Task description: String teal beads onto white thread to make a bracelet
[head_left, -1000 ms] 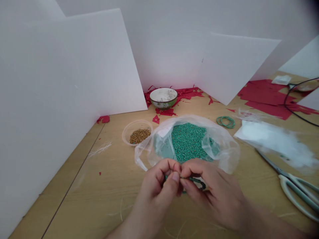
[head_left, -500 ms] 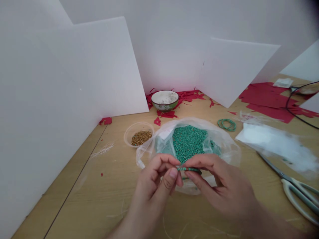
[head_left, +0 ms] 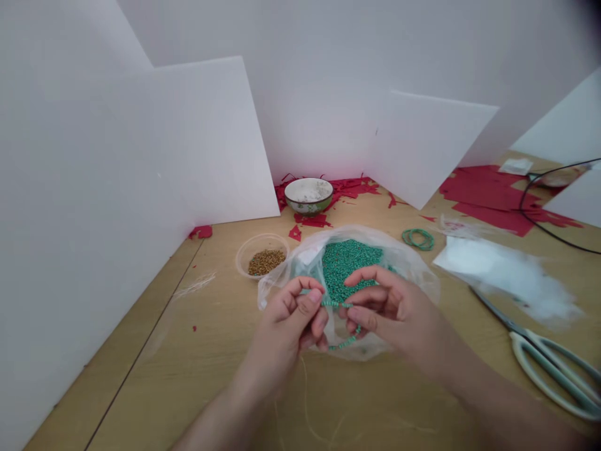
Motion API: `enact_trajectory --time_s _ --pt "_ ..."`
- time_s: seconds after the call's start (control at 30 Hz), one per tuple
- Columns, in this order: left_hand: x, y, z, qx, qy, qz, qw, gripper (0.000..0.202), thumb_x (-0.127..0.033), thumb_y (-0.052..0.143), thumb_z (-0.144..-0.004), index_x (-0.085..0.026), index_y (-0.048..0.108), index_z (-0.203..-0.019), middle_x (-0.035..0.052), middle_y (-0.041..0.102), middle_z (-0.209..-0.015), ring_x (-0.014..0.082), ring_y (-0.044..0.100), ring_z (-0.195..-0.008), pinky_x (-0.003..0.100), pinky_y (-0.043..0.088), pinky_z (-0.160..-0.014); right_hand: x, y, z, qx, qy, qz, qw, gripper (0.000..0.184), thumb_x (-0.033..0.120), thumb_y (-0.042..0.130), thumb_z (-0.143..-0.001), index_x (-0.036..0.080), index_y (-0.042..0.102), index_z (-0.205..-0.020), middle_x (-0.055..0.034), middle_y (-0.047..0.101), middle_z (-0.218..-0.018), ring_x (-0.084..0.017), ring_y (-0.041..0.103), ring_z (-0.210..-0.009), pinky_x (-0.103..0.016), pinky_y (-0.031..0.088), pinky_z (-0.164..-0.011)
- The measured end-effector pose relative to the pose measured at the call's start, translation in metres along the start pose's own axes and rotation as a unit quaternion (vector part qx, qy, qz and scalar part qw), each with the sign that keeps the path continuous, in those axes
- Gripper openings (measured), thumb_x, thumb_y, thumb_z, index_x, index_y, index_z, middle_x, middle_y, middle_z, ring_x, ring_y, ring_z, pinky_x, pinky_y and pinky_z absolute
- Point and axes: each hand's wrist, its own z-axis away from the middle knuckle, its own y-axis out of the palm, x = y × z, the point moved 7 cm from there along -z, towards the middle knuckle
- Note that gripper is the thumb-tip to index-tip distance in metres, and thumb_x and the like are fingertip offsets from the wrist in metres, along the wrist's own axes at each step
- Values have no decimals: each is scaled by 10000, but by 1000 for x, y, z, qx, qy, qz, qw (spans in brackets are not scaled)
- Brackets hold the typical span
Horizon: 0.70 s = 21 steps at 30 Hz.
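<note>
A string of green beads [head_left: 346, 342] loops between my two hands, in front of a clear plastic bag [head_left: 417, 282] heaped with green beads [head_left: 345, 263]. My left hand [head_left: 300, 313] pinches one side of the string between thumb and fingers. On the other side, my right hand [head_left: 382, 307] grips the string low, with its index finger lifted away. A thin pale thread [head_left: 306, 401] trails down from below my left hand. Left of the bag, a clear tub [head_left: 241, 257] holds gold-brown beads [head_left: 266, 261].
A white bowl [head_left: 308, 195] stands at the back among red paper scraps [head_left: 359, 186]. Green bead rings [head_left: 417, 238] lie right of the bag, near a white plastic packet [head_left: 502, 269]. Scissors [head_left: 530, 338] lie at the right. White boards [head_left: 220, 144] wall in the table.
The right index finger has lifted off the beads, and the bead string now shows more of its loop between the hands. The camera view has shifted slightly.
</note>
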Motion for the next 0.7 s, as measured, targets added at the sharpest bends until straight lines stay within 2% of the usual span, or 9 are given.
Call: enact_trajectory --time_s 0.17,0.23,0.33,0.4,0.47,0.53,0.63,0.7 --pt "0 10 1 18 -24 -3 1000 151 -326 546 -930 -182 501 -943 -94 455 -549 32 212 -411 192 433 -475 0 -6 2 -10 -4 -53 999 315 353 700 -841 231 493 -1045 -5 728 -803 -151 698 -746 -268 592 -644" --pt "1 13 1 17 -23 -15 999 164 -343 538 -931 -184 501 -941 -92 469 -534 34 239 -399 190 421 -473 -1 -4 6 -8 -14 -50 999 289 351 690 -850 223 503 -1030 -6 729 -801 -142 697 -727 -257 582 -639" --pt "3 16 2 29 -5 -77 997 201 -383 501 -945 -185 518 -972 -49 570 -549 71 455 -469 200 443 -554 -1 -4 16 -14 -31 -27 999 245 355 669 -865 217 528 -1010 -15 735 -812 -138 694 -724 -253 566 -648" --pt "2 14 5 31 19 -154 987 251 -404 488 -950 -191 533 -1075 7 686 -700 111 600 -668 232 483 -715 1 -14 23 -35 -42 3 998 244 366 666 -863 215 543 -1009 -26 741 -826 -148 696 -737 -265 563 -662" --pt "2 6 12 16 33 -246 969 350 -443 490 -942 -225 518 -1214 53 730 -992 149 640 -897 275 481 -849 8 -40 29 -81 -61 40 994 274 387 679 -845 208 555 -1011 -42 747 -829 -163 699 -736 -284 568 -665" --pt "2 -7 22 -8 39 -321 946 409 -480 492 -930 -269 515 -1279 59 672 -1221 192 590 -1126 309 465 -938 19 -84 33 -161 -89 75 980 316 411 698 -818 200 562 -1010 -57 750 -820 -179 703 -721 -307 580 -660" --pt "5 -30 36 -32 43 -365 929 407 -514 472 -924 -294 573 -1251 45 641 -1288 234 519 -1260 367 423 -1038 34 -166 33 -314 -109 144 932 296 390 710 -801 201 585 -991 -60 753 -858 -181 710 -737 -325 595 -710" --pt "8 -44 42 -54 45 -358 931 418 -539 474 -911 -300 602 -1229 48 673 -1234 256 562 -1213 396 449 -1023 34 -211 21 -359 -99 155 915 222 329 677 -831 199 583 -984 -71 746 -885 -183 710 -764 -335 598 -725"
